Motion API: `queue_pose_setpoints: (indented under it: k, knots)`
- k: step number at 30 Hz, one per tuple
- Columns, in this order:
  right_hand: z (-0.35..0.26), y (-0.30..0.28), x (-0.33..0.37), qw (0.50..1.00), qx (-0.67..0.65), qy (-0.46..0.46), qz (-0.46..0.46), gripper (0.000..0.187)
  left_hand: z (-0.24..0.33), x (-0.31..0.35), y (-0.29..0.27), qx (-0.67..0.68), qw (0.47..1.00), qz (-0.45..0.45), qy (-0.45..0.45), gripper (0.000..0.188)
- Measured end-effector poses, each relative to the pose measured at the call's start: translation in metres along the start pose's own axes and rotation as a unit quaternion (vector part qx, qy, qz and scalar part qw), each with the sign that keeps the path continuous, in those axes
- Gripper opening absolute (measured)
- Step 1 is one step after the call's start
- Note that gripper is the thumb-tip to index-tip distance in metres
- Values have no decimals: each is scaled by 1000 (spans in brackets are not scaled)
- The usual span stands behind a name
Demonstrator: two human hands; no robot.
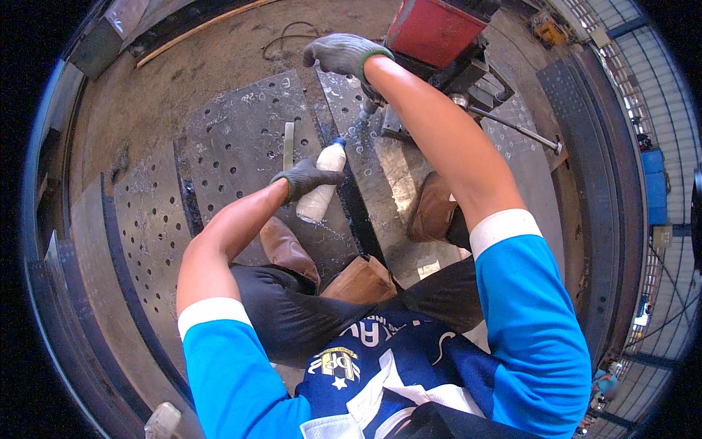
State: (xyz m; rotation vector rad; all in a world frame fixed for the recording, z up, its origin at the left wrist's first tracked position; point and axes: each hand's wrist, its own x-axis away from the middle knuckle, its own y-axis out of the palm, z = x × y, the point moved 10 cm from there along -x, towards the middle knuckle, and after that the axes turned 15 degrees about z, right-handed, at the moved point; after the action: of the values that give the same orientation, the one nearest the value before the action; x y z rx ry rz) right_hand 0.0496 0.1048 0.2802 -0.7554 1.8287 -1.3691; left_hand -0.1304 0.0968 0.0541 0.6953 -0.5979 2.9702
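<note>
My left hand, in a dark grey knit glove, is closed round the middle of a clear plastic bottle. The bottle has a blue cap and whitish contents; it leans with its cap up and to the right. My right hand, in a grey glove with a green cuff, reaches far forward beside a red drilling machine. Its fingers are loosely bent, and I see nothing held in them. Below that hand the machine's drill end stands over a steel plate.
Several drilled steel plates lie side by side with dark gaps between. A flat metal strip lies beyond my left hand. A rod handle sticks out right of the machine. My brown boots are close by; a cable curls behind.
</note>
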Motion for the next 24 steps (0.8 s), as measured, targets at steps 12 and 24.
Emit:
queue_pose_setpoints:
  k: [12,24]
  knots:
    - [-1,2,1,1000,13,5,-18,36,0,3,-1,-42,998,-10,-34,69]
    - [0,1,4,1000,14,6,-3,35,-7,-3,9,46,998,-32,-5,83]
